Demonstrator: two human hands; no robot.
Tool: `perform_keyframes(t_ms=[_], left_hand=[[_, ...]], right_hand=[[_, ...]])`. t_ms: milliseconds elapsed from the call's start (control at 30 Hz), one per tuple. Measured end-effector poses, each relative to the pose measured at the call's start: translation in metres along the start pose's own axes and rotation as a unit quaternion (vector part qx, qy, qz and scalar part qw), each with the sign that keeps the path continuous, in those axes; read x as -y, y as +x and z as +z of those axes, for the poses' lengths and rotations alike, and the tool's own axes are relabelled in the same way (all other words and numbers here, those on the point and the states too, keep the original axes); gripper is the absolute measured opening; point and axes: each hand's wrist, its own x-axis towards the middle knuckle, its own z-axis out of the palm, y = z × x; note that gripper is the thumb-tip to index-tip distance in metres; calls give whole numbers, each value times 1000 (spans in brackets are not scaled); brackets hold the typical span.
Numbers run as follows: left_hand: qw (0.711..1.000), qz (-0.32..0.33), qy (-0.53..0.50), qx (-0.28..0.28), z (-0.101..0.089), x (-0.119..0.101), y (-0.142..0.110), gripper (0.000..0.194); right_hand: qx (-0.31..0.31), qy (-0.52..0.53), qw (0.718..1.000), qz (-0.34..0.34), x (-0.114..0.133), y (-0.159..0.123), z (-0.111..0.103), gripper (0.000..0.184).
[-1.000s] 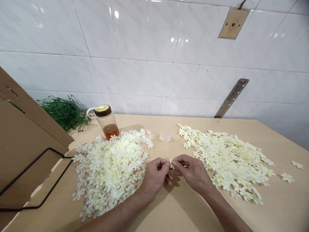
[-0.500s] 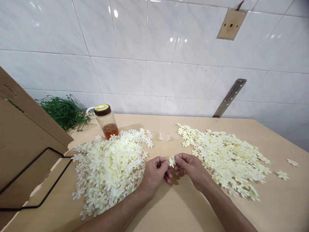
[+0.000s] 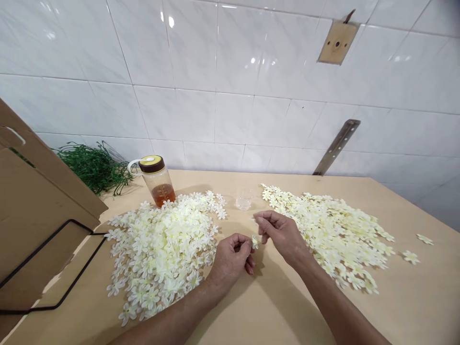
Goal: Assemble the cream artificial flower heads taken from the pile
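My left hand [image 3: 233,258] pinches a small cream artificial flower [image 3: 255,242] between thumb and fingertips, over the middle of the table. Apart from it, to the right and a little higher, is my right hand [image 3: 282,235], its thumb and forefinger pressed together; a faint pale speck shows at the tips, too small to name. Just beyond the hands stands a small clear cup [image 3: 244,200]. A dense heap of cream flowers [image 3: 165,244] lies beside my left hand. Past my right hand spreads a flatter pile of similar flowers [image 3: 338,235].
A bottle of amber liquid [image 3: 158,184] stands behind the left heap, near bundled green stems [image 3: 95,165]. Cardboard [image 3: 43,211] and a black wire frame [image 3: 68,297] occupy the left edge. Two loose flowers [image 3: 410,257] lie far right. A tiled wall [image 3: 201,115] backs the table [image 3: 230,316].
My right hand has let go of the flower and moved up and away, towards the clear cup. My left hand still holds the flower in nearly the same place.
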Motion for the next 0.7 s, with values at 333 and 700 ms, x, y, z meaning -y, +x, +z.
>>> perform_keyframes(t_ms=[333, 700], left_hand=[[998, 16, -49, -32, -2, -5, -2, 20], [999, 16, -26, -16, -2, -4, -3, 29]], right_hand=[[-28, -275, 958, -80, -16, -14, -2, 27], [5, -260, 965, -30, -15, -21, 2, 28]])
